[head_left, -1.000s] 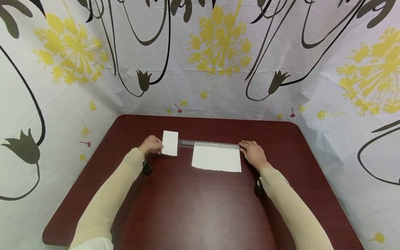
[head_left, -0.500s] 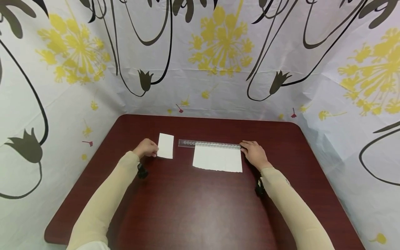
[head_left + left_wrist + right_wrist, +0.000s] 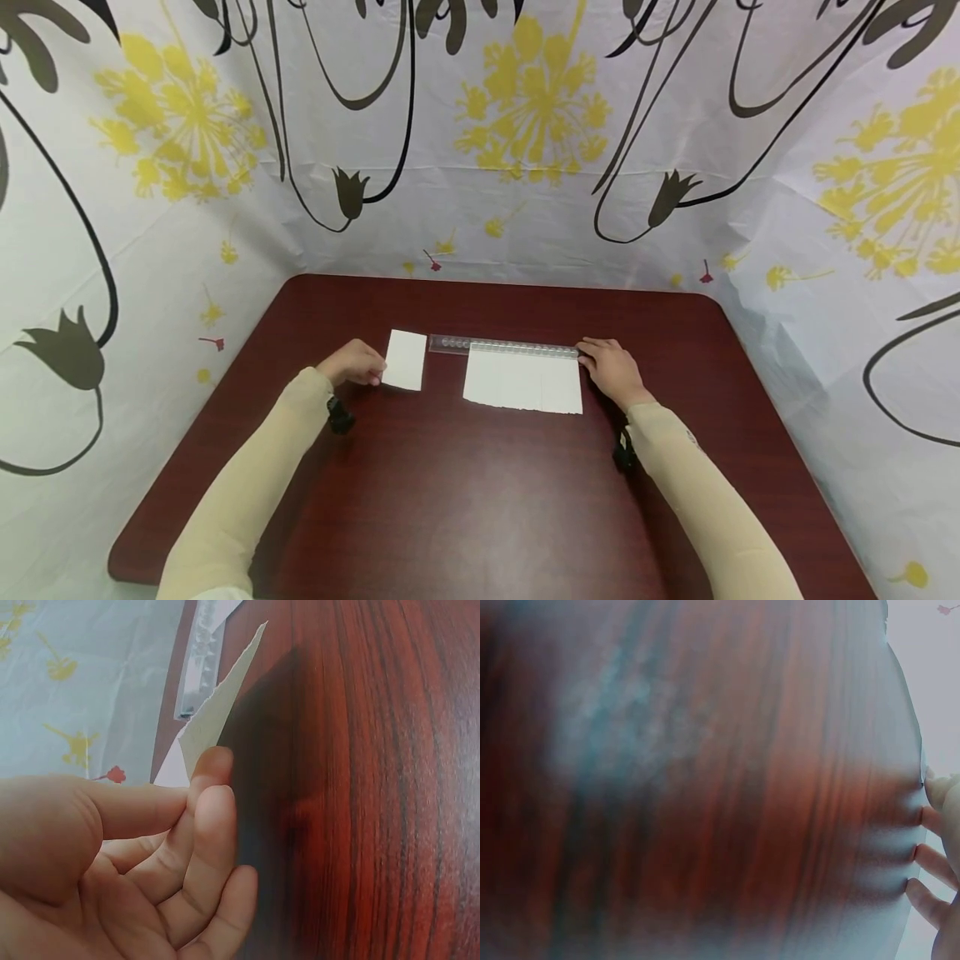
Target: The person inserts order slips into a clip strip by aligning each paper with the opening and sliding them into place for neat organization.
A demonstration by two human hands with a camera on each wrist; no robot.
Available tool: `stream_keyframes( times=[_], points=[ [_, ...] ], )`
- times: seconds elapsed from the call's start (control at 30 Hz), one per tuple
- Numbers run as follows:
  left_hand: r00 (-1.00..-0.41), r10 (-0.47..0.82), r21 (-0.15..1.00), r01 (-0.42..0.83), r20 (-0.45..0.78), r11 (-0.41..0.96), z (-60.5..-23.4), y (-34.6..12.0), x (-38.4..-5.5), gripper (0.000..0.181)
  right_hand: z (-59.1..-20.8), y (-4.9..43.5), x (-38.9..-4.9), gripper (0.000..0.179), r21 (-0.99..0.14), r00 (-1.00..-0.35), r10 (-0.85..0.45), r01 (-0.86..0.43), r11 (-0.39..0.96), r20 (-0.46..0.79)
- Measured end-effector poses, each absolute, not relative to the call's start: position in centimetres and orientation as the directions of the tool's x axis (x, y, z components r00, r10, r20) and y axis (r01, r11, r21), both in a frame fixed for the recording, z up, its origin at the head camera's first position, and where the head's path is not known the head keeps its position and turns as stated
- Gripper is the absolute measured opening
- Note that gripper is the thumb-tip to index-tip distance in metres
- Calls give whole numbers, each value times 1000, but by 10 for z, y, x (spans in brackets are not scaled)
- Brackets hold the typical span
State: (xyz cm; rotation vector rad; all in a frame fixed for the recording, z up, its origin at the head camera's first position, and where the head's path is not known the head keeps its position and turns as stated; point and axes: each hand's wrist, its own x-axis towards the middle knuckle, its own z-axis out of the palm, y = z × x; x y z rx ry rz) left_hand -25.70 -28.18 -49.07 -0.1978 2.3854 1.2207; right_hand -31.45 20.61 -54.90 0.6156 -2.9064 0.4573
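Observation:
A small white piece of paper [image 3: 404, 361] is pinched at its left edge between the thumb and fingers of my left hand [image 3: 352, 363]. In the left wrist view the paper [image 3: 217, 712] tilts up from the fingertips and shows a torn, ragged edge. To its right lies a clear ruler [image 3: 448, 343], along the top edge of a larger white sheet [image 3: 522, 382] whose lower edge is ragged. My right hand [image 3: 609, 367] rests at the ruler's right end, fingers extended. The right wrist view catches its fingertips [image 3: 928, 900] against the table surface.
The dark red wooden table [image 3: 465, 500] has rounded far corners. A white cloth with yellow and dark flower prints [image 3: 525, 225] hangs behind it and along both sides. A black wrist camera [image 3: 340, 415] sits under the left wrist.
My left hand has drawn the small paper left, away from the ruler, then brought it nearer and slightly back to the right. The right hand, ruler and larger sheet stay in place.

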Motion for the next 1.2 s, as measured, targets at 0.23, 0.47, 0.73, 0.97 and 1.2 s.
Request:
stream_keyframes(
  times=[0.23, 0.47, 0.73, 0.97, 1.2],
  points=[
    [-874, 97, 720, -325, -477, 614, -490, -276, -258, 26, -549, 206, -314, 39, -266, -909, -370, -412, 872, 192],
    [-878, 98, 726, -319, -468, 609, -493, -272, -259, 24, -550, 207, -313, 39, -263, -905, -374, -418, 870, 204],
    [-882, 90, 715, -311, -463, 626, -493, -267, -260, 24, -551, 207, -314, 39, -254, -905, -374, -418, 872, 205],
    [-887, 91, 710, -298, -454, 638, -494, -262, -262, 23, -550, 206, -314, 39, -256, -907, -371, -413, 874, 197],
    [-887, 97, 718, -295, -450, 630, -495, -257, -262, 23, -550, 206, -314, 39, -254, -908, -371, -412, 875, 194]
  ],
)
